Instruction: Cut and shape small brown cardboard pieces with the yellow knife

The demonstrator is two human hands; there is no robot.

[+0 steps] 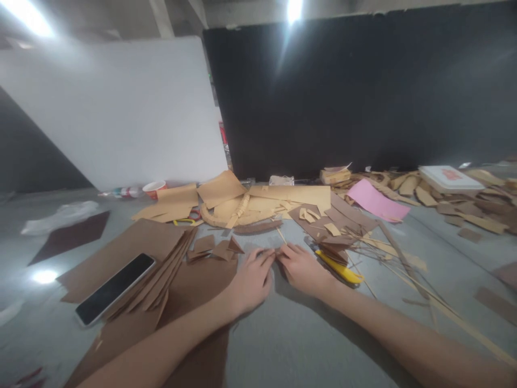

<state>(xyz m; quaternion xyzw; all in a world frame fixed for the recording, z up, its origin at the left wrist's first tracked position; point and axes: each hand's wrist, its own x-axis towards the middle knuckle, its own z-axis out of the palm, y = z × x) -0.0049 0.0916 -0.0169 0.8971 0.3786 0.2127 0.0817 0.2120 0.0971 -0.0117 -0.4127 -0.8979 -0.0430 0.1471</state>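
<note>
My left hand (254, 277) and my right hand (302, 269) meet at the middle of the grey table, fingertips almost touching. Both have their fingers bent and pressed together. A little dark brown shows at the left fingertips, but what is pinched there is mostly hidden. By the right fingertips a thin tan strip (281, 235) points up and away; I cannot tell whether it is held. Small brown paper pieces (204, 244) lie just left of my left hand. A yellow utility knife (339, 267) rests right of my right hand, beside brown scraps.
A phone (115, 288) lies on brown sheets (133, 242) at left, near a fan of folded brown strips (161, 275). Behind are tan sheets (291, 195), a braided tan piece (240, 210), scissors (189, 218) and a paper cup (154, 188). Pink paper (375, 200) and a white box (450, 179) sit at right.
</note>
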